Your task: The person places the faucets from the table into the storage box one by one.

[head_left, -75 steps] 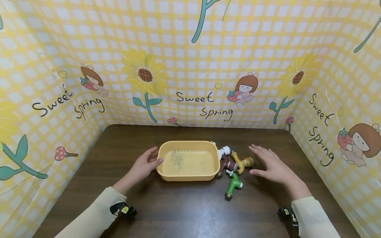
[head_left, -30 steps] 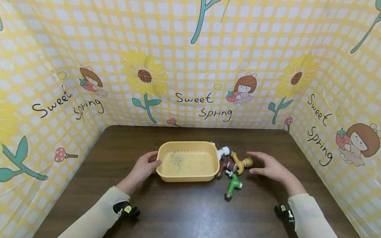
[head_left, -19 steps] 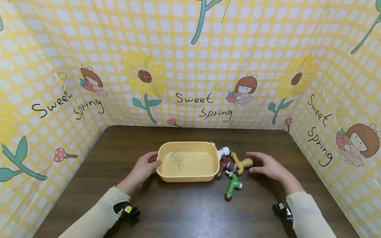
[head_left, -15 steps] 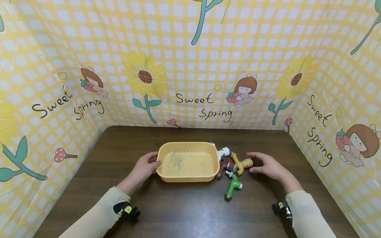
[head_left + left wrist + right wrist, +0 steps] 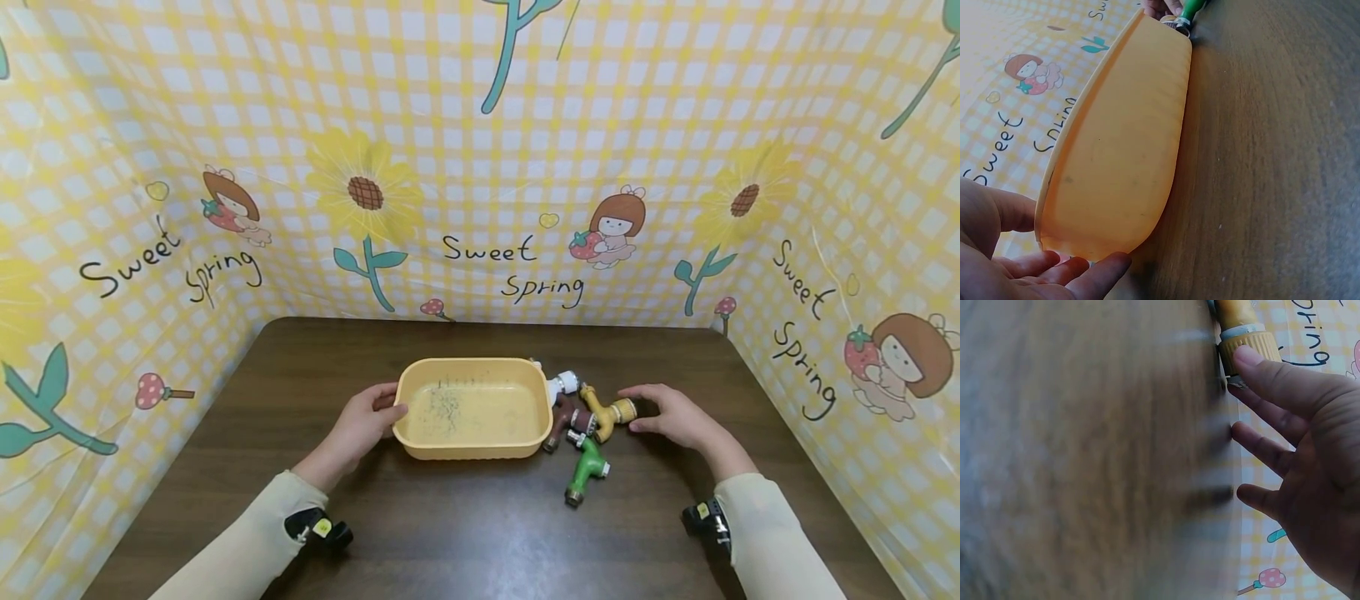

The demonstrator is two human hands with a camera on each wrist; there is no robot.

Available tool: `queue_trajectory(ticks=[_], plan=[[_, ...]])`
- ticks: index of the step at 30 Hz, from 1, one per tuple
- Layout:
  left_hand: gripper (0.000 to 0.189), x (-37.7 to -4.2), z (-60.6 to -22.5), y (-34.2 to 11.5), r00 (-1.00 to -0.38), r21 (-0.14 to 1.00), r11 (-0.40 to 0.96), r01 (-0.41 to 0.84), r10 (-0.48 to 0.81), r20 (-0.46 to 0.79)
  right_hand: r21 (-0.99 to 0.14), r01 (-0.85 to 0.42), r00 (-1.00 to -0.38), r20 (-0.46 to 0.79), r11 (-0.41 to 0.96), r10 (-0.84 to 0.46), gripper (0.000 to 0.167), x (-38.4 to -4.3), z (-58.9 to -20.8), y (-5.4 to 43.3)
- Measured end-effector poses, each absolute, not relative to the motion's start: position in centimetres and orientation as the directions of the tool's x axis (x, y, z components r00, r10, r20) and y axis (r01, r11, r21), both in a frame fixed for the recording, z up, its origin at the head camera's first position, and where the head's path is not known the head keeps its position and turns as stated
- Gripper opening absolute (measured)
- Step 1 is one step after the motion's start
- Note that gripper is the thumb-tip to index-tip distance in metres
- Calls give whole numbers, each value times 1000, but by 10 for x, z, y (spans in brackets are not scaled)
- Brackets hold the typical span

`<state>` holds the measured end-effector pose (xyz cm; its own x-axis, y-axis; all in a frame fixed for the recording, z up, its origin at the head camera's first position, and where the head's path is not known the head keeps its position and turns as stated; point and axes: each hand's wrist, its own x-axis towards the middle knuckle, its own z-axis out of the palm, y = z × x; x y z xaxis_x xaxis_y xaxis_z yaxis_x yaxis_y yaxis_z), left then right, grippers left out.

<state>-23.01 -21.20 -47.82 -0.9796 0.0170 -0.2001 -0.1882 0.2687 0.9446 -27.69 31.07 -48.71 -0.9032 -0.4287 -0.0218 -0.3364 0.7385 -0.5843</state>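
Observation:
In the head view a yellow rectangular plastic tub (image 5: 498, 417) stands mid-table, holding nothing but dark specks or scratches on its floor. My left hand (image 5: 360, 432) holds its left end, thumb over the rim and fingers against the outer end wall. To the right of the tub lie Y-shaped, tap-like pipe fittings: white (image 5: 564, 383), brown (image 5: 561, 423), yellow (image 5: 604, 414) and green (image 5: 587, 468). Beside the yellow one is my right hand (image 5: 682, 423), thumb and forefinger spread either side of its ribbed nut (image 5: 1249, 353). Whether they touch it I cannot tell.
The dark wooden table (image 5: 450, 533) carries everything. Behind and at both sides hangs a yellow checked cloth (image 5: 480, 167) printed with flowers and lettering. A small black camera (image 5: 318, 527) is strapped at the left wrist, another camera (image 5: 707, 521) at the right.
My right hand has come left and slightly down toward the yellow fitting's nut, its fingers drawing closer together. My left hand stays at the tub's end; tub and fittings look unmoved.

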Motion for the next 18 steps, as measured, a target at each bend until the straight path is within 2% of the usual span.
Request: queue_trajectory(ticks=[18], plan=[[51, -227, -476, -210, -982, 955, 238, -178, 25, -189, -570, -289, -933, -14, 769, -361, 44, -277, -486, 310]])
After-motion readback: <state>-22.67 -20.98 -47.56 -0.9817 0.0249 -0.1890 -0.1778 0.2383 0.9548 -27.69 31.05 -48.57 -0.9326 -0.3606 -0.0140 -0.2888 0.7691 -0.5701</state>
